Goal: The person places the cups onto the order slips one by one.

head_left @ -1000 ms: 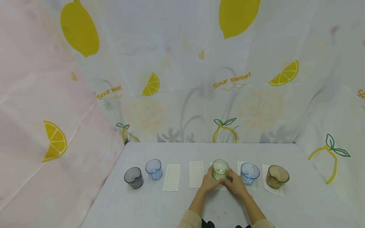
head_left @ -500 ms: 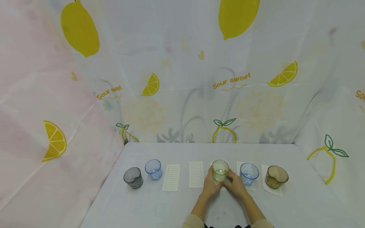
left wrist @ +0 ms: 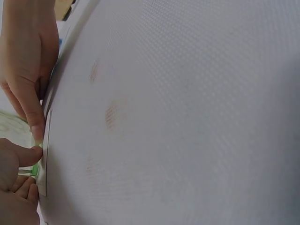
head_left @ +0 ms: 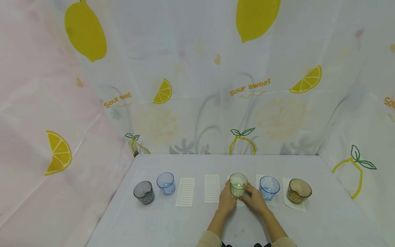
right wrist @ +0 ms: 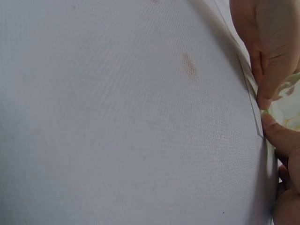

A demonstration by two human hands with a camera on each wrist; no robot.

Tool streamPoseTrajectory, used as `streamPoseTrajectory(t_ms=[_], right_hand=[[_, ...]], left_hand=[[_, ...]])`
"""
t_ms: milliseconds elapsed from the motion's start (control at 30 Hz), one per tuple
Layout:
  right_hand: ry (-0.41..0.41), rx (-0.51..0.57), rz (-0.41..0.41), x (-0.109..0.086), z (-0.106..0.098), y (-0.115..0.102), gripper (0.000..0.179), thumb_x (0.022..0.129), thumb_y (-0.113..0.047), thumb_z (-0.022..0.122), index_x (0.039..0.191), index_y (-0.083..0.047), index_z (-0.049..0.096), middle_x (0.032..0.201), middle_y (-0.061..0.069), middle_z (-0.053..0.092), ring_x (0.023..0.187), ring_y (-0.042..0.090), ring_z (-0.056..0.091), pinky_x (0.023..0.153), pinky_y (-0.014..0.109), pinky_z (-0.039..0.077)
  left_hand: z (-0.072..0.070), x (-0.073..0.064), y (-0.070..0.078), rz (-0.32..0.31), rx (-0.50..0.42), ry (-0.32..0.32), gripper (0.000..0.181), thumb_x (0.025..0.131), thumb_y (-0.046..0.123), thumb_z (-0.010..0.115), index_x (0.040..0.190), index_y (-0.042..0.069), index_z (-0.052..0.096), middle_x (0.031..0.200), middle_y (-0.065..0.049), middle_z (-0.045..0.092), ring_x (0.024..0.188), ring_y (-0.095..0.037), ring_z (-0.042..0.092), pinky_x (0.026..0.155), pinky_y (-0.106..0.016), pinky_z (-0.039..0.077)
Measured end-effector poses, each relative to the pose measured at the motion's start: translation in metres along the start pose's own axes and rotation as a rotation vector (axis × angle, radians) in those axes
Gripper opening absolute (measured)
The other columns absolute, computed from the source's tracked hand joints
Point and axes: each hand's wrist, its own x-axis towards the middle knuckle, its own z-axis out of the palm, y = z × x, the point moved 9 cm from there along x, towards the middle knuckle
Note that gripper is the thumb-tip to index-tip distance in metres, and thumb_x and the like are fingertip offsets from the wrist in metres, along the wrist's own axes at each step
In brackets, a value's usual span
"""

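Note:
A pale green glass [head_left: 238,185] stands upright over a lined paper slip [head_left: 240,203] in the head view. My left hand [head_left: 227,199] grips it on its left side, and my right hand [head_left: 255,199] grips it on the right. Both thumbs meet low at the near side of the glass. The left wrist view catches the thumbs right at the green base, with my right hand [left wrist: 33,70] above my left hand [left wrist: 14,180]. In the right wrist view, a paper edge [right wrist: 253,101] lies beneath the fingers.
A blue glass [head_left: 270,188] and a brown glass [head_left: 299,191] sit on paper slips to the right. At left stand a grey glass [head_left: 144,192] and another blue glass [head_left: 166,183]. Two lined slips, a left one [head_left: 185,192] and a right one [head_left: 212,188], lie between.
My left hand has shifted slightly, its thumb drawing down toward the base and its forearm moving a little right. The green glass stays in place between both hands.

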Motion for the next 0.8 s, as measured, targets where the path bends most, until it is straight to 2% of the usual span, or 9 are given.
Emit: streamPoseTrajectory(t_ms=[233, 600, 800], right_hand=[[0.001, -0.002, -0.009, -0.0006, -0.0003, -0.0011, 0.046, 0.069, -0.012, 0.08, 0.105, 0.011, 0.065, 0.115, 0.032, 0.058, 0.118, 0.049, 0.046, 0.099, 0.056, 0.037], [0.002, -0.073, -0.022, -0.0029, 0.0013, -0.003, 0.045, 0.073, -0.015, 0.078, 0.105, 0.014, 0.064, 0.115, 0.033, 0.058, 0.117, 0.048, 0.048, 0.098, 0.056, 0.039], [0.017, -0.071, -0.038, -0.0047, -0.002, -0.006, 0.044, 0.073, -0.015, 0.079, 0.104, 0.013, 0.064, 0.116, 0.033, 0.057, 0.115, 0.048, 0.049, 0.096, 0.057, 0.04]], left_hand=[[-0.0029, -0.0004, -0.0008, 0.011, 0.019, 0.036, 0.066, 0.071, -0.006, 0.072, 0.13, -0.005, 0.043, 0.115, -0.024, 0.061, 0.104, -0.038, 0.061, 0.09, -0.046, 0.05], [-0.0026, -0.0024, 0.0019, -0.003, -0.008, 0.033, 0.065, 0.07, -0.009, 0.07, 0.129, -0.007, 0.044, 0.118, -0.025, 0.06, 0.107, -0.039, 0.059, 0.093, -0.046, 0.048], [-0.002, -0.0036, 0.0026, 0.006, 0.019, 0.057, 0.062, 0.07, -0.008, 0.07, 0.126, -0.009, 0.045, 0.115, -0.024, 0.06, 0.106, -0.037, 0.058, 0.093, -0.045, 0.047]])
